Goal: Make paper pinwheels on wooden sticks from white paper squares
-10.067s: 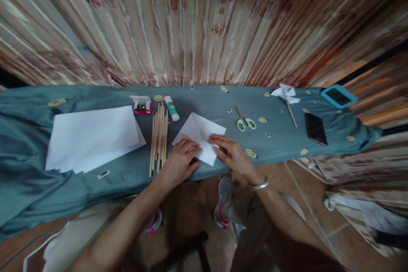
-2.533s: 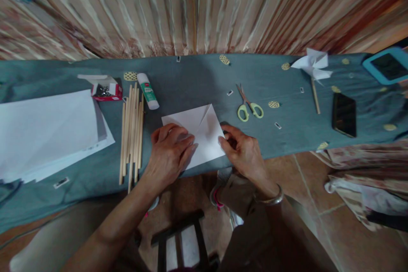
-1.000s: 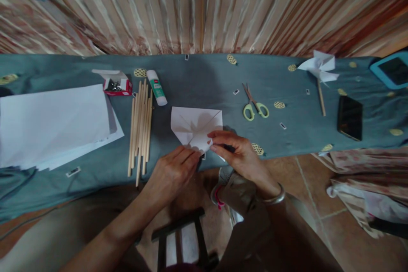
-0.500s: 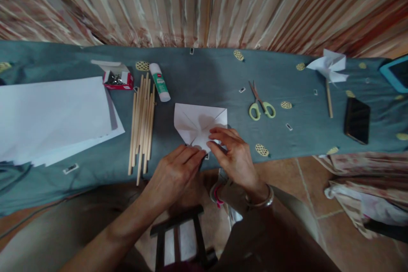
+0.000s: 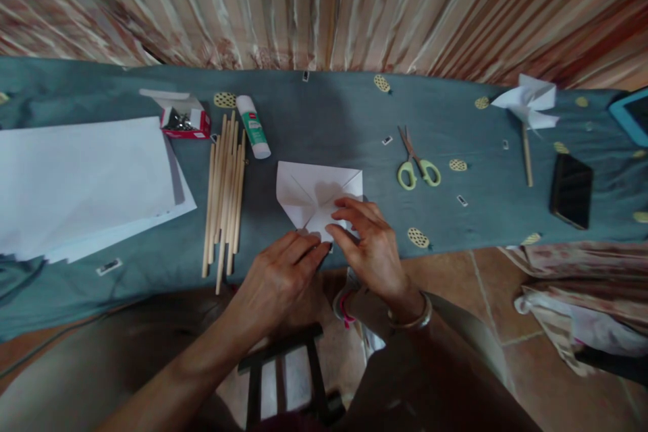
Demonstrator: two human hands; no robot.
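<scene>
A white sheet of paper (image 5: 318, 179) with cut diagonal lines lies on the teal tablecloth, its near corners folded or bent. My left hand (image 5: 283, 266) is closed at the paper's near edge, fingers together and pressing it. Over the paper's right side is my right hand (image 5: 369, 243), its thumb and fingers curved and apart. Part of the paper is hidden under both hands. To the right of it rest scissors (image 5: 415, 158) with green handles, blades slightly apart. A glue stick (image 5: 254, 127) lies beyond the paper on the left.
Several wooden sticks (image 5: 225, 196) lie left of the paper, near a red box (image 5: 185, 123) of small metal pieces. A stack of white paper (image 5: 81, 189) covers the table's left. At the right are a paper pinwheel (image 5: 526, 104), a phone (image 5: 572, 190) and a blue-edged device (image 5: 632, 115).
The view has shifted slightly. My right thumb and fingers have parted a little more over the paper; my left hand stays at its near edge.
</scene>
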